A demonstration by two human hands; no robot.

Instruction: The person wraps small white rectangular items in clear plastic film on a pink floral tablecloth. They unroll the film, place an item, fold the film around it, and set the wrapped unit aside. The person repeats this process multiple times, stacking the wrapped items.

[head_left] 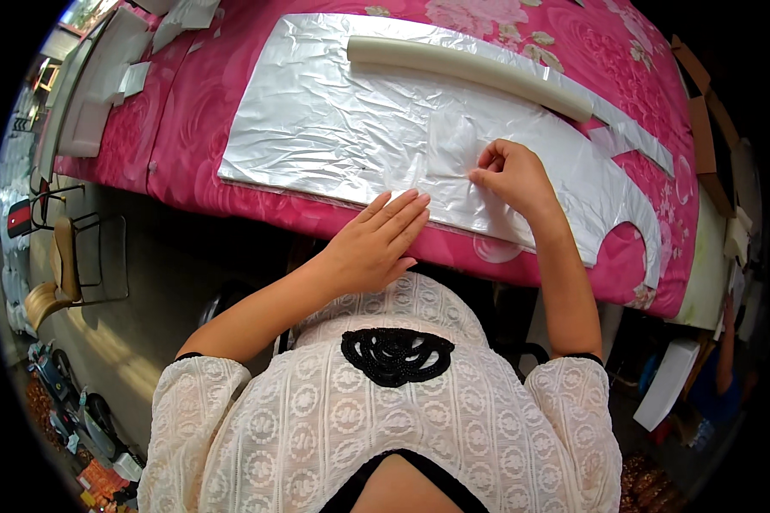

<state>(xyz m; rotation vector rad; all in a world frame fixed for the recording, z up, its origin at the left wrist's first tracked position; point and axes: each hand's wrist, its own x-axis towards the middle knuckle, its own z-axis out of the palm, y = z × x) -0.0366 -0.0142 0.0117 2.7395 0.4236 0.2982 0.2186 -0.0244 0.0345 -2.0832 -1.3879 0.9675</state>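
Observation:
A flat stack of thin, whitish plastic bags [316, 120] with a shiny, wrinkled surface lies across the table; a rounded cut-out shows at its right end. My left hand [372, 244] rests flat at the stack's near edge, fingers stretched out and lying together. Farther right, my right hand [513, 175] is closed in a pinch, thumb against the fingertips. Between its fingers is a see-through piece of plastic film [451, 145], puffed up a little from the stack. Beyond both hands, a long pale roll [470, 70] lies slantwise on top of the bags.
A pink flowered cloth [197, 128] covers the table. White foam pieces [98, 94] stand at the far left, with a chair [60, 265] on the floor below. Past the table's right end are cardboard boxes [712, 145] and another person's arm [726, 346].

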